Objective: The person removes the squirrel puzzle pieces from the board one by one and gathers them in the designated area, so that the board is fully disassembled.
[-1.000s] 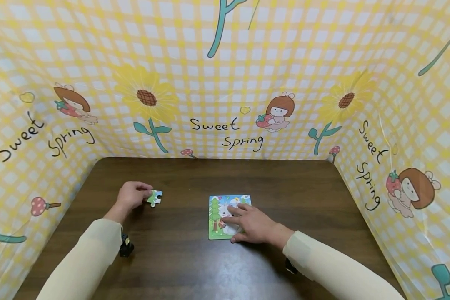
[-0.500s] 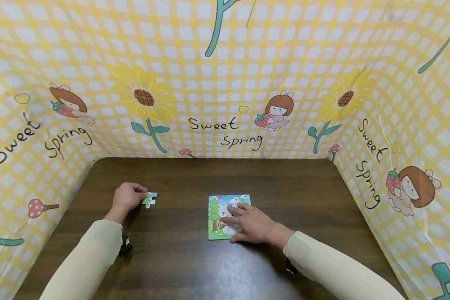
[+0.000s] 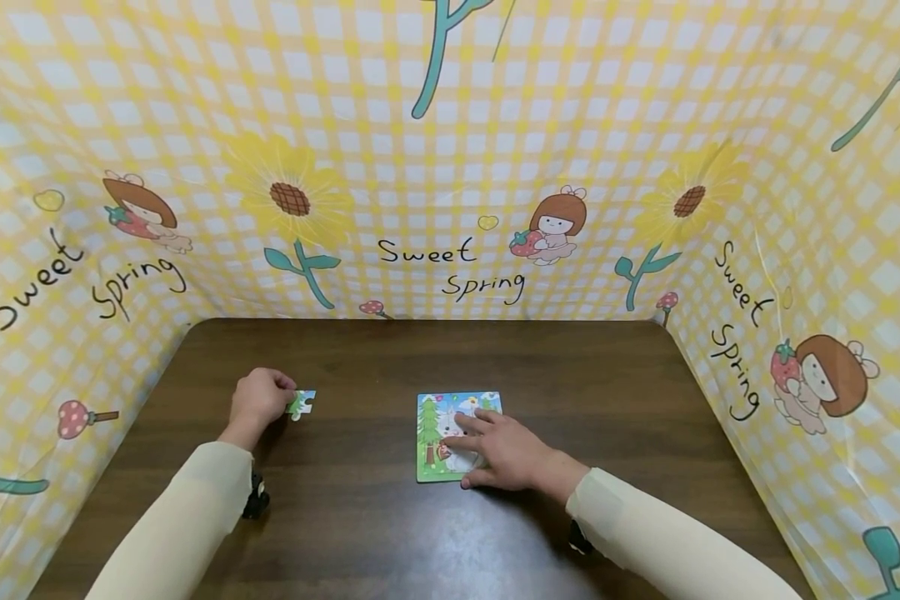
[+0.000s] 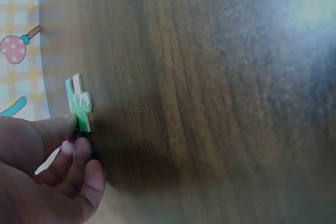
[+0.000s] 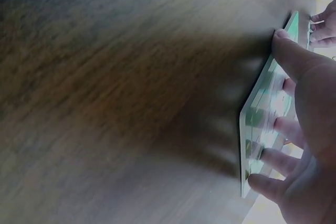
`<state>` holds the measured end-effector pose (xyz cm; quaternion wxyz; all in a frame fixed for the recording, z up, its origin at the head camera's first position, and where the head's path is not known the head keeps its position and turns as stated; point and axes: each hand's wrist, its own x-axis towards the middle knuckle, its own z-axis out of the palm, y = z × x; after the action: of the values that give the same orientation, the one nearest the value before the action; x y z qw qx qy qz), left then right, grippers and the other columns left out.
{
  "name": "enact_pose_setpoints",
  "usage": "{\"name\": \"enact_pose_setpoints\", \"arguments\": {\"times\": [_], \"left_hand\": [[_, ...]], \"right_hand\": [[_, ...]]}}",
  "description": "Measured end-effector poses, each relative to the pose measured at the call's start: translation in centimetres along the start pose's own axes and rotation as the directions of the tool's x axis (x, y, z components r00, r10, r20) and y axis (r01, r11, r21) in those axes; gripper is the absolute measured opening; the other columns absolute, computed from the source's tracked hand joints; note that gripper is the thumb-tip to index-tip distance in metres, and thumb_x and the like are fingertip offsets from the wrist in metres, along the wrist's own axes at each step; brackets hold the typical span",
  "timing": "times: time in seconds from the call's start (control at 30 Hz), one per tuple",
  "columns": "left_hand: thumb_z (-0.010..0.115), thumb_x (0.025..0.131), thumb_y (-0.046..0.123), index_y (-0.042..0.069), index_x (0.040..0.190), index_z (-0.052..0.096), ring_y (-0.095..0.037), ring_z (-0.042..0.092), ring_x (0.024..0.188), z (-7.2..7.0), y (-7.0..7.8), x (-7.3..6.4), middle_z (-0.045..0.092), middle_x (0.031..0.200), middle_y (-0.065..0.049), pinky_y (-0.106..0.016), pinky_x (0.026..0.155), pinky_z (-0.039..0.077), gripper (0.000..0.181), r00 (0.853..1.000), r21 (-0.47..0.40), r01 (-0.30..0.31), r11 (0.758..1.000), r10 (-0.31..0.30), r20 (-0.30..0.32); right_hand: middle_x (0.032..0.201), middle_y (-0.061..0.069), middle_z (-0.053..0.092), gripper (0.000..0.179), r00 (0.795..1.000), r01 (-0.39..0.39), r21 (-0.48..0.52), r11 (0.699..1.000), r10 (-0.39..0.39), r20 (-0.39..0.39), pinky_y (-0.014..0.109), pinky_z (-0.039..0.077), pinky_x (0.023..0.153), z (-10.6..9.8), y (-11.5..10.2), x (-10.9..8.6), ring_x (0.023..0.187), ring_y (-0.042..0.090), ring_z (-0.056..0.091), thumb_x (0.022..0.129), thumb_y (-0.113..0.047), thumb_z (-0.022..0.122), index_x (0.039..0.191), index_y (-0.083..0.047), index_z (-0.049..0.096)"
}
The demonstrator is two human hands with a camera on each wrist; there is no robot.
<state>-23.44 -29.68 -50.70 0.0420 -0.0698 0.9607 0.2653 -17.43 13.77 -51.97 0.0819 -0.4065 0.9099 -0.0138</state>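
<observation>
On the table's left side my left hand (image 3: 259, 400) pinches a jigsaw puzzle piece (image 3: 301, 405) printed in green and light blue. The thumb lies over the piece's near end in the left wrist view, where a rounded tab shows along one side. Near the middle of the table lies a square jigsaw puzzle (image 3: 430, 442) with green trees, blue sky and a white animal. My right hand (image 3: 507, 452) rests on its right part with fingers spread, covering much of the picture. In the right wrist view the thumb touches the puzzle's edge.
The brown wooden table (image 3: 360, 533) has rounded far corners. A yellow-and-white checked cloth (image 3: 420, 183) with printed flowers and lettering stands around its back and sides. Bare wood lies between the loose piece and the puzzle.
My left hand has shifted slightly left with the puzzle piece in its grip, mostly during the first half second. The right hand has stayed in place on the puzzle.
</observation>
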Motion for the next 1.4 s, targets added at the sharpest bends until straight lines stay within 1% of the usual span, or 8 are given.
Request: {"name": "enact_pose_setpoints", "arguments": {"times": [0.3,0.43,0.5,0.7,0.8,0.97,1.23,1.4], "left_hand": [[0.06,0.097,0.023,0.005,0.102,0.078,-0.029,0.066,0.079,-0.2,0.7,-0.4,0.075,0.105,-0.017,-0.038,0.063,0.05,0.026,0.999,-0.032,0.031,0.999,-0.032,-0.019],[0.056,0.1,0.029,0.006,0.109,0.076,-0.027,0.066,0.076,0.0,2.4,-0.7,0.074,0.11,-0.018,-0.038,0.062,0.05,0.032,1.0,-0.044,0.023,0.999,-0.022,0.009],[0.056,0.101,0.029,0.005,0.112,0.075,-0.028,0.067,0.08,0.3,3.8,-0.8,0.074,0.111,-0.018,-0.041,0.067,0.052,0.033,0.999,-0.054,-0.007,0.999,0.009,0.033],[0.06,0.101,0.028,0.004,0.109,0.076,-0.026,0.066,0.09,2.5,8.4,-1.5,0.074,0.106,-0.014,-0.042,0.078,0.053,0.03,0.984,-0.08,-0.106,0.991,0.116,0.133],[0.061,0.1,0.027,0.005,0.108,0.076,-0.022,0.066,0.083,3.9,10.5,-2.0,0.073,0.1,-0.012,-0.036,0.072,0.053,0.028,0.971,-0.15,-0.108,0.983,0.137,0.197],[0.063,0.1,0.023,0.004,0.11,0.076,-0.022,0.068,0.082,6.1,13.5,-2.7,0.072,0.1,-0.014,-0.032,0.065,0.054,0.026,0.947,-0.314,-0.076,0.946,0.167,0.274],[0.063,0.101,0.023,0.005,0.114,0.076,-0.025,0.066,0.086,9.1,16.5,-3.1,0.071,0.104,-0.013,-0.03,0.066,0.053,0.026,0.922,-0.384,-0.038,0.922,0.181,0.342],[0.063,0.101,0.023,0.006,0.111,0.078,-0.023,0.065,0.081,9.9,17.4,-3.3,0.071,0.1,-0.01,-0.027,0.063,0.049,0.024,0.924,-0.389,-0.054,0.92,0.193,0.33]], "right_hand": [[0.166,0.004,0.035,0.071,0.999,-0.037,0.022,0.999,0.038,-0.005,0.067,0.03,0.115,-0.2,-0.2,-0.1,0.15,0.034,0.036,0.093,-0.067,0.06,0.155,-0.038,0.044],[0.164,0.006,0.037,0.073,0.998,-0.053,0.08,0.995,0.055,-0.033,0.072,0.025,0.115,-0.7,0.0,-0.5,0.151,0.033,0.033,0.091,-0.066,0.065,0.154,-0.034,0.047],[0.164,0.008,0.038,0.074,0.997,-0.062,0.104,0.993,0.067,-0.048,0.071,0.026,0.115,-0.9,0.3,-0.8,0.151,0.035,0.034,0.09,-0.065,0.067,0.153,-0.032,0.049],[0.164,0.014,0.036,0.074,0.993,-0.085,0.192,0.978,0.099,-0.063,0.061,0.033,0.117,-1.1,1.7,-1.8,0.15,0.038,0.034,0.09,-0.06,0.071,0.153,-0.026,0.051],[0.164,0.014,0.036,0.072,0.993,-0.087,0.227,0.97,0.103,-0.06,0.056,0.036,0.116,-0.8,2.4,-2.3,0.15,0.037,0.034,0.09,-0.057,0.072,0.152,-0.026,0.051],[0.164,0.013,0.035,0.072,0.995,-0.062,0.239,0.969,0.079,-0.061,0.053,0.039,0.115,0.1,2.9,-2.7,0.15,0.035,0.034,0.09,-0.057,0.073,0.151,-0.028,0.052],[0.165,0.014,0.033,0.067,0.996,-0.054,0.234,0.971,0.068,-0.053,0.056,0.037,0.115,0.6,3.0,-2.8,0.15,0.037,0.032,0.09,-0.059,0.071,0.149,-0.031,0.055],[0.163,0.014,0.035,0.066,0.996,-0.045,0.215,0.975,0.06,-0.064,0.055,0.039,0.114,0.6,2.9,-2.7,0.149,0.036,0.033,0.09,-0.059,0.072,0.147,-0.031,0.057]]}}
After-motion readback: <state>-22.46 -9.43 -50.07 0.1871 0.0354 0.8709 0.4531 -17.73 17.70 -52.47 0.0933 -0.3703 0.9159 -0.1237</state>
